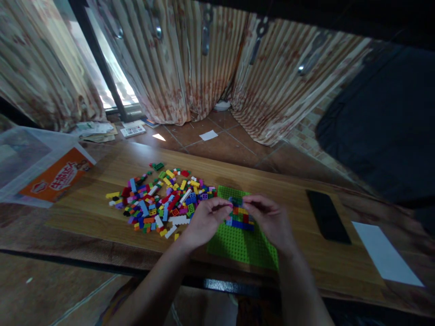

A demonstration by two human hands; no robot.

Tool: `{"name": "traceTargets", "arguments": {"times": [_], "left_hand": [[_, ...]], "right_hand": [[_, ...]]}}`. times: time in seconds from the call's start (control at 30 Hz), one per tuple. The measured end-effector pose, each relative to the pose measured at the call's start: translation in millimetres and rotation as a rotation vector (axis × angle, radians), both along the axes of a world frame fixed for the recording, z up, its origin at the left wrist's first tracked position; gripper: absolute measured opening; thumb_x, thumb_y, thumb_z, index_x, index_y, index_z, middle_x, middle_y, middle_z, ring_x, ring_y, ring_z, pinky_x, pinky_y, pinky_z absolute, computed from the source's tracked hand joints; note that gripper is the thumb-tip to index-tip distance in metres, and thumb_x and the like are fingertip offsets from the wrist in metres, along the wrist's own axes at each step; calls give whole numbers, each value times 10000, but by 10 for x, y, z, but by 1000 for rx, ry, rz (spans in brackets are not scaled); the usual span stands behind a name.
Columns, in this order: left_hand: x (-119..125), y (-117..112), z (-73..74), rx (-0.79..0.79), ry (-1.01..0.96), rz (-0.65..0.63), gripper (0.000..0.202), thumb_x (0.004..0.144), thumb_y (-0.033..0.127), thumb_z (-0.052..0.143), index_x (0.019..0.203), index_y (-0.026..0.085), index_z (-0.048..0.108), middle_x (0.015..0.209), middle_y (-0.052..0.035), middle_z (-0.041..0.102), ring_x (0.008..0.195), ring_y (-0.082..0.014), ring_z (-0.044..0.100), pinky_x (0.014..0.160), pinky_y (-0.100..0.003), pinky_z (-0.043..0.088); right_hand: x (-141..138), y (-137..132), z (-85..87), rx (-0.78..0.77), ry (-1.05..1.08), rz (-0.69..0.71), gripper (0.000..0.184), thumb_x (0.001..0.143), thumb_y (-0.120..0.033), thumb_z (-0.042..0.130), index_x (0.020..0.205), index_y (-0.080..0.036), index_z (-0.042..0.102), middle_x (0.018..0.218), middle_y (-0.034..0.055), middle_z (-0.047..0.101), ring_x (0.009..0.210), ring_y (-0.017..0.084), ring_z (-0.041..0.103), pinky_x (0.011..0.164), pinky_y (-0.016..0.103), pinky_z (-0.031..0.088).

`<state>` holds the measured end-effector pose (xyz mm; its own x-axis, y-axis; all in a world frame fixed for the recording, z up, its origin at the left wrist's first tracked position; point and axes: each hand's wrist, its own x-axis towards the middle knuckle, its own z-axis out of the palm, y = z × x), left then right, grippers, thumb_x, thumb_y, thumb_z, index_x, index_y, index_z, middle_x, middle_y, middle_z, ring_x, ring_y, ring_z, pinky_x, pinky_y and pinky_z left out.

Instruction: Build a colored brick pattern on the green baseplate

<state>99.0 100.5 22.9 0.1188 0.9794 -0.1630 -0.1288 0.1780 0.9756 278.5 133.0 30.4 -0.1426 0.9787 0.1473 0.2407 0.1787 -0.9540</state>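
A green studded baseplate point(238, 244) lies on the wooden table point(102, 222) in front of me. A small stack of coloured bricks point(241, 219) is built on its far half. My left hand point(205, 219) and my right hand point(270, 217) hover over that stack with fingertips pinched towards each other. Something small sits between the fingertips; I cannot make it out. A loose pile of coloured bricks point(159, 199) is spread just left of the baseplate, next to my left hand.
A black phone point(326, 215) lies to the right of the baseplate, with a white sheet of paper point(384, 253) beyond it. A clear plastic box with an orange label point(44, 172) sits at the far left. Curtains point(190, 59) hang behind the table.
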Motion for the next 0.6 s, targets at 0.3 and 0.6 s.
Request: {"name": "traceTargets", "arguments": {"times": [0.3, 0.6], "left_hand": [[-63, 11, 27, -150, -198, -47, 262, 689, 363, 766, 806, 141, 691, 672, 4, 630, 622, -83, 540, 606, -215, 388], [-38, 23, 82, -176, -35, -12, 279, 718, 404, 723, 718, 137, 642, 612, 21, 593, 597, -92, 540, 569, -215, 357]], "right_hand": [[-197, -132, 56, 129, -109, 217, 119, 839, -275, 665, 926, -253, 743, 885, 24, 693, 832, 161, 640, 739, 287, 493], [268, 40, -67, -62, -118, -131, 193, 742, -375, 699, 839, -212, 739, 839, 38, 729, 767, 177, 647, 729, 321, 510]]}}
